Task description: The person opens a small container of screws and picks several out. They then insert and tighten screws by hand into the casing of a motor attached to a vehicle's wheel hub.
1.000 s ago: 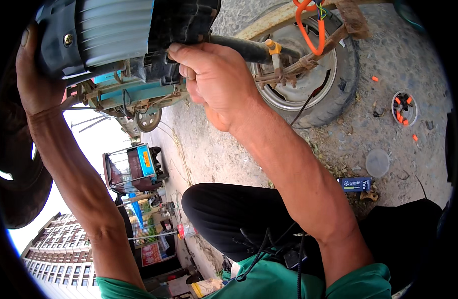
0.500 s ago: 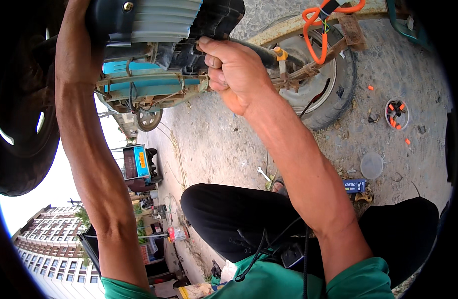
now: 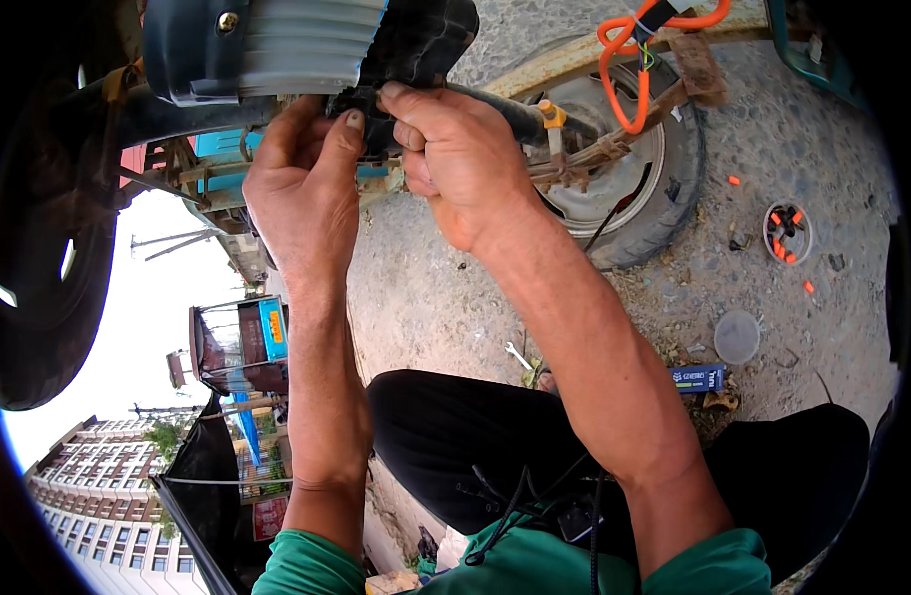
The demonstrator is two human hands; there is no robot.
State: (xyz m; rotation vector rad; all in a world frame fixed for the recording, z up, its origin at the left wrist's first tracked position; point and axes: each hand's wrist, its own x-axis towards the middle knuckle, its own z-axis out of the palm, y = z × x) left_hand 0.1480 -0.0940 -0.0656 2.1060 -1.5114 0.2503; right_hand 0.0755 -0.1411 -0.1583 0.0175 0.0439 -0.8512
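Above me hangs a grey ribbed metal housing (image 3: 305, 45) with a black end cap (image 3: 193, 50). Beside it is a bulky black plastic cover (image 3: 421, 45). My left hand (image 3: 312, 188) pinches a small black plastic piece (image 3: 354, 99) under the housing, thumb on the near side. My right hand (image 3: 465, 164) is closed beside it, fingers curled and thumb pressed on the same black part. The fingertips almost meet; what lies behind them is hidden. A black axle tube (image 3: 515, 111) with a yellow-topped clamp (image 3: 552, 114) runs right from there.
A wheel (image 3: 654, 188) stands behind the axle, with an orange cable (image 3: 642, 94) looped above. On the ground lie a tub of orange-and-black connectors (image 3: 789, 234), a clear lid (image 3: 737, 337), a blue box (image 3: 697, 379) and a wrench (image 3: 517, 355). A black tyre (image 3: 49, 317) is at left.
My left hand has come down and right from behind the housing to the black piece beside my right hand. The right hand stays almost in place. The view has shifted slightly.
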